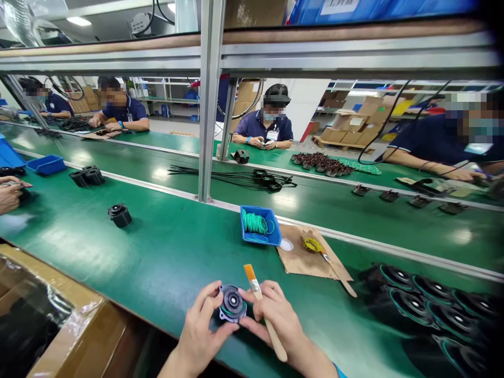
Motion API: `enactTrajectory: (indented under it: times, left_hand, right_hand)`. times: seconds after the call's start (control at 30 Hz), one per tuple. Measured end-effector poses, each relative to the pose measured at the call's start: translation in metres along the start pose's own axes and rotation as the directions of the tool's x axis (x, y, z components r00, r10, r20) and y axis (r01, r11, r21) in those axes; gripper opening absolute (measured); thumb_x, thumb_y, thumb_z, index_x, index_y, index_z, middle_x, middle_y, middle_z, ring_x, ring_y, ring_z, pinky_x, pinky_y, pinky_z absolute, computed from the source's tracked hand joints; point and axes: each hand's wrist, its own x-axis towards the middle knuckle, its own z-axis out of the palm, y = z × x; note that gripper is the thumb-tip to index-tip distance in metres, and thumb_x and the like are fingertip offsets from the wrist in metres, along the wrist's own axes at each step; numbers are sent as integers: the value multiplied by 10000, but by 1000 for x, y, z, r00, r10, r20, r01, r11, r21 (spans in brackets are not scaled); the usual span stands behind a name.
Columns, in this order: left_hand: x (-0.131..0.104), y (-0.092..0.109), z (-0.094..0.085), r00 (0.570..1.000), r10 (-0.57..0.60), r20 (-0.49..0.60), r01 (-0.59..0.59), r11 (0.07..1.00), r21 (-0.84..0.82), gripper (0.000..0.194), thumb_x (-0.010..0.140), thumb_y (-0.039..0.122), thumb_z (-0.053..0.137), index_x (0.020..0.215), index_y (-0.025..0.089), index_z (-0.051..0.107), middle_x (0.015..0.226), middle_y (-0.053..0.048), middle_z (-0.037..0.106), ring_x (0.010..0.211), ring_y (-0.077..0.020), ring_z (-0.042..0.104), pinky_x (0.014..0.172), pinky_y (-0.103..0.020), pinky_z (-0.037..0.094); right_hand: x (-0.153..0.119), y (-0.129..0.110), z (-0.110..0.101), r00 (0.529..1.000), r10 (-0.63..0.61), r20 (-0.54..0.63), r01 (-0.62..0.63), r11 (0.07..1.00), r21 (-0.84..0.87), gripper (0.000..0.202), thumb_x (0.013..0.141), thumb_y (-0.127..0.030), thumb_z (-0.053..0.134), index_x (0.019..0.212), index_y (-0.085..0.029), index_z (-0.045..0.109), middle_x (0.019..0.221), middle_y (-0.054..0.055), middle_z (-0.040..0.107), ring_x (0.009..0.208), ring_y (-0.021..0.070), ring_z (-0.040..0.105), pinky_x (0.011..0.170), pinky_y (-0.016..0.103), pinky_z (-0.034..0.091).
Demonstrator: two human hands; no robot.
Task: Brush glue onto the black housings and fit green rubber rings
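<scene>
Head view: round part (pixel 233 302) held, Chinese-lettered label (pixel 340 5) partly cropped.

Round part (pixel 233 303) between left hand (pixel 201 321) and right hand (pixel 277 317) at the bench's (pixel 177 252) near edge, brush (pixel 273 334) in the right. Behind them, bin (pixel 262 241) with cord coils (pixel 254 222) in it; just right, cardboard sheet (pixel 296 263) under dish (pixel 312 244) and second brush (pixel 335 269), its handle overhanging. Clustered parts (pixel 452 318) far right on bench, lone part (pixel 120 216) left, carton (pixel 81 336) below near edge, left.
</scene>
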Motion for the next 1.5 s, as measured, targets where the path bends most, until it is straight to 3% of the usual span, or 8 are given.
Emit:
enactTrajectory:
  times: [0.3,0.5,0.6,0.7,0.8,1.0,1.23,1.5]
  left_hand:
    - [-11,11,15,984,125,-127,-129,991,-31,458,901,7,542,1324,182,532,1483,-192,452,1065,-222,712,786,-227,633]
    - [-12,14,14,983,142,-120,-145,989,-15,430,871,-16,558,1207,235,650,1570,-117,318,1180,-277,645,899,-326,610]
    - [-14,12,14,993,55,-107,-62,996,-58,361,863,30,622,1136,260,677,1513,-112,442,1096,-241,697,878,-288,608]
    - [-15,9,14,977,-190,-97,170,969,-181,472,826,207,741,1262,240,562,1316,-141,641,1105,-261,691,908,-346,599]
    - [-11,9,13,924,-380,-39,360,900,-246,704,755,346,806,1345,211,447,1203,-135,680,1086,-272,690,920,-411,589]
    - [0,11,6,907,-410,95,421,895,-151,682,731,347,810,1328,231,500,1218,-117,604,1029,-257,676,890,-408,578]
    - [5,9,4,881,-440,171,469,860,-200,573,670,321,841,1163,223,566,1123,-79,675,1041,-274,665,898,-416,552]
    - [6,10,3,877,-446,181,476,857,-197,571,655,334,851,1143,215,581,1108,-86,684,1019,-276,669,894,-422,544]
  right_hand:
    - [-14,-24,5,983,-164,-82,147,971,-188,167,925,-42,578,804,-151,614,875,95,774,657,150,654,751,383,500]
    - [-15,-27,8,987,-154,-38,149,982,-113,176,948,-40,508,898,-155,632,892,100,774,731,177,683,742,378,527]
    - [-9,-28,1,986,81,-149,-67,993,92,133,910,-82,591,870,-208,589,899,65,769,777,176,684,755,342,545]
    - [-2,-31,-11,864,470,-180,-390,851,351,31,947,-221,586,920,-232,580,862,53,754,832,183,685,740,293,551]
    - [0,-32,-22,759,634,-145,-481,697,531,155,1001,-342,502,978,-236,613,731,33,718,737,168,658,723,278,527]
    - [-9,-32,-22,679,728,-93,-499,550,670,359,990,-474,472,1013,-189,689,564,-13,509,493,116,482,472,230,388]
    - [-10,-41,-20,600,786,150,-618,336,711,405,943,-535,523,801,-167,613,574,-24,468,488,102,424,442,217,354]
    - [-5,-40,-13,597,783,173,-686,387,616,430,965,-548,466,781,-168,549,547,-52,433,441,82,400,426,204,326]
